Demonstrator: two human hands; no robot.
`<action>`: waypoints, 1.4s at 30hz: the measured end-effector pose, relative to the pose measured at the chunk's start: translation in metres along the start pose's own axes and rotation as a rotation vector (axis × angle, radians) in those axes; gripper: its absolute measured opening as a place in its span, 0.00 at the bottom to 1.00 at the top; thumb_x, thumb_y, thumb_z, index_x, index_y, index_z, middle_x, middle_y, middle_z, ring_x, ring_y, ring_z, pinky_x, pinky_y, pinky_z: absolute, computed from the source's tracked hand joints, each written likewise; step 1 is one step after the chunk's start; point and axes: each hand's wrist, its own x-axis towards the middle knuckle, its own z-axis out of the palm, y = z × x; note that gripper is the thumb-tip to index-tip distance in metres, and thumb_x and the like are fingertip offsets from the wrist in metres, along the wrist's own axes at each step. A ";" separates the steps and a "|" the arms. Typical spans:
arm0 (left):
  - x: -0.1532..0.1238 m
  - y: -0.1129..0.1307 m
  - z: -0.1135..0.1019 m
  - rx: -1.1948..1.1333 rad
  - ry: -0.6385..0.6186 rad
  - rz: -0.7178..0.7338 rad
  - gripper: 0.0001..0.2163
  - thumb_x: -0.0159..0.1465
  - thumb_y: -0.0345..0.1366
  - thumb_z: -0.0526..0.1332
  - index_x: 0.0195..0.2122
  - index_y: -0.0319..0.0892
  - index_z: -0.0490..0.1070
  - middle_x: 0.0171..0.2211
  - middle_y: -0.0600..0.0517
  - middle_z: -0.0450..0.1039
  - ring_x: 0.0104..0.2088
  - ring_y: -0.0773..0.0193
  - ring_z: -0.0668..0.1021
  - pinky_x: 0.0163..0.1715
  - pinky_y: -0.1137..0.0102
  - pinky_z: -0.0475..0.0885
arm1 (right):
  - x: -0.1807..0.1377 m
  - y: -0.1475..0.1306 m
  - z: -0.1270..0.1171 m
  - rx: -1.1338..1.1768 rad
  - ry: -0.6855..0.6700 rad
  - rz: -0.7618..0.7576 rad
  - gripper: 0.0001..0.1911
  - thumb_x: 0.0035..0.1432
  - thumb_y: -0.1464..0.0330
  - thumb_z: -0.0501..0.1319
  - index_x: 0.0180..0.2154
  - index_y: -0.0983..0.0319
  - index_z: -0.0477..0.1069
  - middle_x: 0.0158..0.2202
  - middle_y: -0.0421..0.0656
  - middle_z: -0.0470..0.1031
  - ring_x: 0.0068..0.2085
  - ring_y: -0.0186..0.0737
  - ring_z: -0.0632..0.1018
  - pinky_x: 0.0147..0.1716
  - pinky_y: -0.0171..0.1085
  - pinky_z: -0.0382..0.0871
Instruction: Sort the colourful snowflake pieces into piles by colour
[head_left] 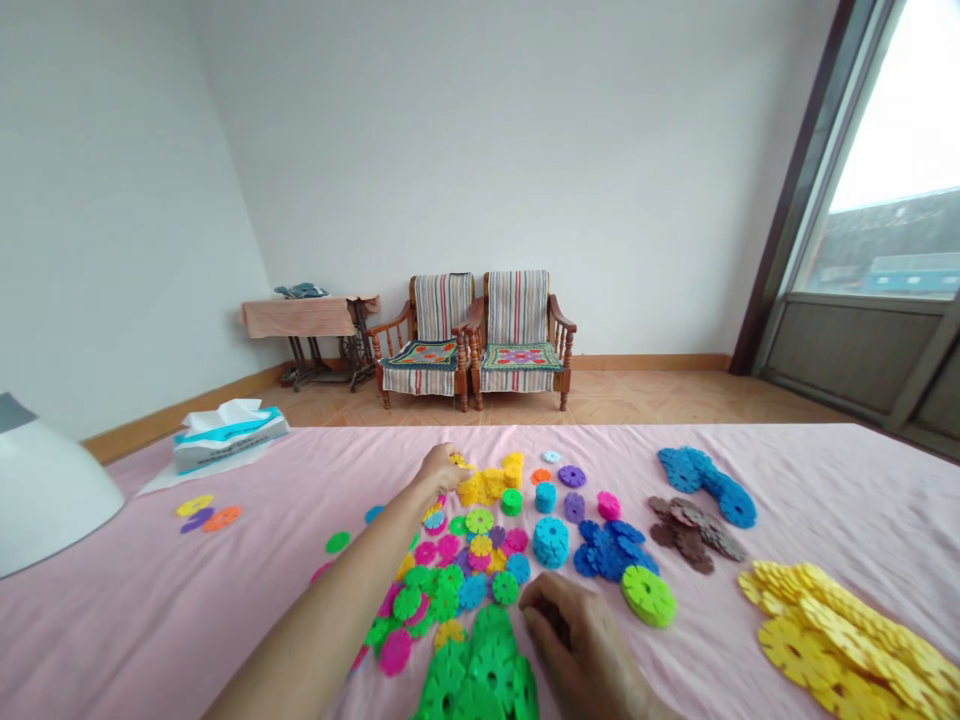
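My left hand point(441, 472) reaches out to the far side of the cloth. Its fingers are pinched on a yellow interlocking plastic disc, just left of a heap of yellow discs point(491, 485). Close to me, my right hand point(581, 640) rests with curled fingers, and what they hold, if anything, is hidden. Left of it lies a large pile of green discs point(480, 670). Between my arms spread mixed loose discs point(448, 547) in pink, green, blue, orange and purple. Just beyond my right hand are a light-blue stack point(551, 542) and a lime-green stack point(649, 596).
Dark-blue discs point(615, 550), brown discs point(694, 532), a blue row point(707, 483) and a long yellow pile point(847, 635) lie to the right. At left are a tissue pack point(231, 440), a white rounded object point(52, 490) and several discs point(222, 518). Two chairs point(517, 310) stand beyond.
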 end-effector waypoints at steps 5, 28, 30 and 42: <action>0.010 0.005 0.006 0.050 0.042 0.025 0.15 0.66 0.39 0.60 0.52 0.40 0.67 0.51 0.47 0.71 0.45 0.57 0.77 0.43 0.58 0.75 | 0.000 0.001 0.001 -0.019 0.016 -0.002 0.10 0.61 0.69 0.52 0.29 0.60 0.68 0.26 0.38 0.72 0.27 0.34 0.71 0.26 0.32 0.60; -0.095 -0.010 0.010 0.223 -0.008 0.562 0.05 0.56 0.29 0.63 0.30 0.42 0.80 0.29 0.52 0.74 0.31 0.64 0.76 0.33 0.72 0.68 | -0.001 0.009 0.005 0.013 0.009 -0.004 0.08 0.61 0.72 0.53 0.30 0.60 0.68 0.27 0.38 0.72 0.29 0.35 0.71 0.29 0.32 0.60; -0.092 -0.009 0.009 0.233 0.031 0.539 0.08 0.61 0.30 0.61 0.26 0.41 0.78 0.28 0.52 0.74 0.33 0.63 0.76 0.37 0.70 0.69 | -0.001 0.009 0.005 0.011 0.008 -0.008 0.08 0.61 0.72 0.53 0.30 0.60 0.68 0.27 0.38 0.72 0.29 0.35 0.71 0.29 0.32 0.60; -0.010 0.007 0.011 0.115 0.209 0.265 0.15 0.66 0.39 0.60 0.51 0.40 0.68 0.51 0.48 0.71 0.45 0.56 0.77 0.43 0.58 0.75 | 0.001 0.003 0.002 0.001 0.003 -0.009 0.09 0.61 0.72 0.52 0.29 0.60 0.68 0.26 0.38 0.71 0.28 0.34 0.71 0.28 0.31 0.60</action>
